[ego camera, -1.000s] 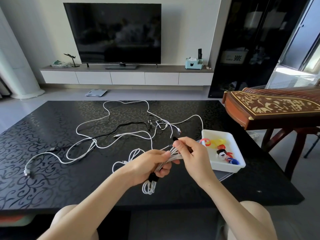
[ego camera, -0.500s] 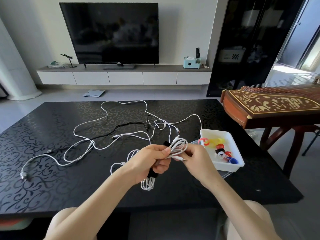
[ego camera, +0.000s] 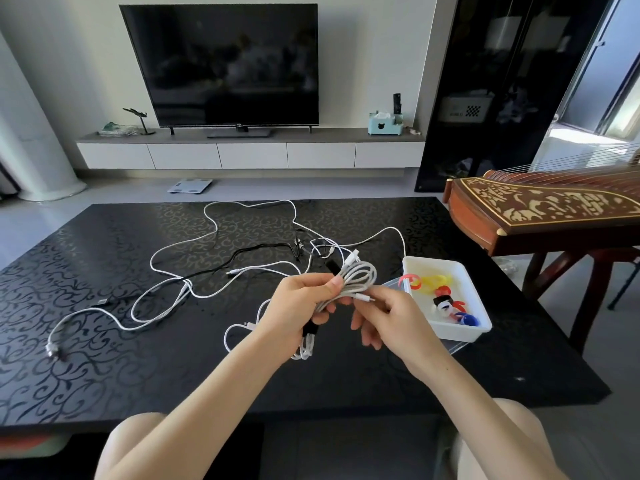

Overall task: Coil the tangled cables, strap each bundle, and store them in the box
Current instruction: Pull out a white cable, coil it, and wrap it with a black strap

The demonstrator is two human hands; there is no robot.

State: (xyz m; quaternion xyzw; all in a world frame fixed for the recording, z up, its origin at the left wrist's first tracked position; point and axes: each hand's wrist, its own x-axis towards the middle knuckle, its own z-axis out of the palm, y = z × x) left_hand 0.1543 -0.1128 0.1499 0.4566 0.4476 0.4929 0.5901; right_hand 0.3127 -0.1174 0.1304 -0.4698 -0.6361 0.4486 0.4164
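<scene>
The left hand (ego camera: 301, 306) gripped a coiled white cable (ego camera: 358, 277) above the table (ego camera: 138, 375), just left of the box (ego camera: 460, 336); the right hand (ego camera: 393, 318) pinched its plug (ego camera: 370, 299). It looked light and floppy, best held mid-coil.

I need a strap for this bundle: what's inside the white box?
The white box holds loose coloured straps: pink, yellow, red, black-and-white and blue. No cable lies in it. The straps overlap, so their exact count and the floor beneath them are hidden.
</scene>
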